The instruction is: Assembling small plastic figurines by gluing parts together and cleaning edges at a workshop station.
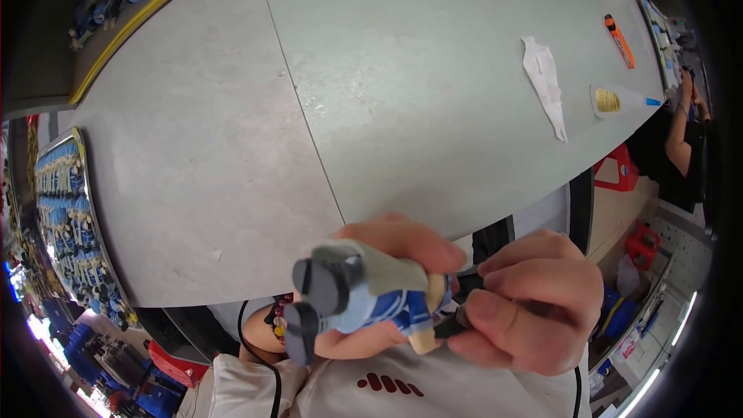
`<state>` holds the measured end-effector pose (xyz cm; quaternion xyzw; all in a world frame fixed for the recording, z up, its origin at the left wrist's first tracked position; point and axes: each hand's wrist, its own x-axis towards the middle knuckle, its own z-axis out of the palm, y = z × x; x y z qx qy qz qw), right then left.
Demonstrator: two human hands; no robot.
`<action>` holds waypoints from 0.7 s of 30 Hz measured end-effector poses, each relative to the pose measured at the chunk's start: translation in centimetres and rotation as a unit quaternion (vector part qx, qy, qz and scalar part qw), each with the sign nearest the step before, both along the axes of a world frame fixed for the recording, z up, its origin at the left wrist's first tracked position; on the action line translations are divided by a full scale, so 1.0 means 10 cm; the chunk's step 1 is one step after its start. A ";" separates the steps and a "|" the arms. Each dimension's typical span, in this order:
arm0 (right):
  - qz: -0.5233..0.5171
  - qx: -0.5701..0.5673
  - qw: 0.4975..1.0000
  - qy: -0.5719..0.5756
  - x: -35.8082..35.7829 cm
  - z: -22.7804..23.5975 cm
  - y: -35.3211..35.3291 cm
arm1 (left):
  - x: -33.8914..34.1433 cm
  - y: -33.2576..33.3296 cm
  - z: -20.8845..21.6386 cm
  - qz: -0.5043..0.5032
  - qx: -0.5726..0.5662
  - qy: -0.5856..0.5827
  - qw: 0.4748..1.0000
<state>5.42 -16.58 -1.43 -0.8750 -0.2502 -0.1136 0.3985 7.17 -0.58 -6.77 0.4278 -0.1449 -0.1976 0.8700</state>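
Note:
A small toy figure [364, 294] in a blue top and grey trousers with dark shoes lies sideways in my left hand [395, 251], feet pointing left, close to my chest below the table edge. My right hand [534, 306] is closed around a thin dark tool [457, 325] whose tip meets the figure near its pale arm. Both hands touch each other around the figure. The figure's head is hidden behind my fingers.
A grey table [309, 93] spreads ahead. On its right lie a white cloth [546, 81], an orange cutter [619, 40] and a small glue bottle [615, 101]. A tray of similar blue figures [66, 209] sits at the left. Another person's arm [681, 120] is at the far right.

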 end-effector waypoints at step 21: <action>-0.014 0.008 0.999 -0.040 0.03 0.01 0.04 | -0.07 -0.09 0.05 0.092 0.014 -0.003 0.996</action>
